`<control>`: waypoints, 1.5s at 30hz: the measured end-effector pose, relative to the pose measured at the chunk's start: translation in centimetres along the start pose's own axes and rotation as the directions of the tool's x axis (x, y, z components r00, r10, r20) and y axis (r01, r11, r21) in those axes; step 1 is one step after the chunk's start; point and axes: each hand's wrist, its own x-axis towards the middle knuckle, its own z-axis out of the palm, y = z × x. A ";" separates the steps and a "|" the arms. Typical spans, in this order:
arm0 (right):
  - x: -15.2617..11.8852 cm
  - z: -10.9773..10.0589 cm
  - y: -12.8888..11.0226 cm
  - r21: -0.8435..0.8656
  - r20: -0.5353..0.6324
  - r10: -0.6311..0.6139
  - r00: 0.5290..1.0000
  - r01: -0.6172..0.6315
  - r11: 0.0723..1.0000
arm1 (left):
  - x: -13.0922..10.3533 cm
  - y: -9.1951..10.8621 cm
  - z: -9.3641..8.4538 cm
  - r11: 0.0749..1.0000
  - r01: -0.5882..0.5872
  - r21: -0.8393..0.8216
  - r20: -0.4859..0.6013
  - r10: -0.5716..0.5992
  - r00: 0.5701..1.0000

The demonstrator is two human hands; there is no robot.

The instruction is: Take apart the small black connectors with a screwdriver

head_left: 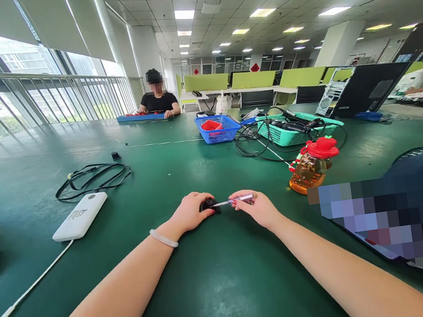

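Observation:
My left hand (194, 210) is closed around a small black part (215, 209) at the middle of the green table, pinning it with thumb and fingers. What kind of part it is I cannot make out, since the fingers cover much of it. Between the thumb and fingers of my right hand (256, 209) is a screwdriver (245, 198) with a shiny, pinkish clear handle. Its thin metal shaft points left, and the tip meets the black part or lies right against it.
On the left lie a white power bank (81, 216) with a cable and a coiled black cord (93, 180). A red-lidded bottle (312, 166), a blue basket (218, 129) and a green basket (294, 134) of cables stand ahead right. A person (158, 100) sits at the far edge.

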 end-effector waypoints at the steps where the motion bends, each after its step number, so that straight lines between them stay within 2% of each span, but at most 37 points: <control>1: -0.1 0.0 -0.1 -0.035 -0.016 -0.024 1.000 0.023 0.999 | 0.0 0.0 0.0 1.000 0.002 -0.002 -0.002 -0.002 1.000; 4: -0.6 0.3 -0.7 -0.203 -0.035 -0.155 0.987 0.145 0.968 | 0.0 0.0 0.0 1.000 0.000 -0.007 -0.003 0.000 1.000; 6: -1.2 0.6 -1.2 -0.350 0.007 -0.288 0.958 0.272 0.896 | 0.1 -0.1 0.1 1.000 -0.003 -0.005 -0.004 0.003 1.000; 8: -1.7 1.0 -1.6 -0.461 0.127 -0.429 0.894 0.436 0.773 | 0.1 -0.2 0.2 1.000 -0.005 -0.003 -0.009 0.005 1.000; 10: -2.1 1.2 -1.9 -0.502 0.269 -0.510 0.817 0.571 0.650 | 0.2 -0.3 0.3 1.000 -0.005 0.003 -0.018 0.005 1.000; 12: -2.3 1.4 -2.0 -0.505 0.364 -0.538 0.760 0.647 0.572 | 0.2 -0.4 0.3 1.000 -0.004 0.005 -0.018 0.005 1.000; 14: -2.4 1.5 -2.1 -0.506 0.398 -0.542 0.740 0.671 0.543 | 0.2 -0.4 0.3 1.000 -0.003 0.002 -0.013 0.003 1.000; 23: -2.4 1.4 -2.3 -0.519 0.346 -0.477 0.808 0.588 0.620 | 0.2 -0.4 0.2 1.000 -0.010 -0.014 -0.014 0.010 1.000; 32: -2.7 1.5 -2.9 -0.488 0.331 -0.453 0.827 0.561 0.668 | 0.2 -0.6 0.3 0.999 -0.031 -0.023 -0.033 0.030 0.999; 40: -2.6 1.6 -2.7 -0.527 0.192 -0.497 0.846 0.516 0.675 | 0.2 -0.8 0.3 0.999 -0.043 -0.021 -0.034 0.042 0.999; 45: -2.2 1.4 -2.8 -0.568 0.178 -0.475 0.862 0.484 0.665 | 0.2 -0.8 0.3 1.000 -0.025 -0.016 -0.036 0.024 0.999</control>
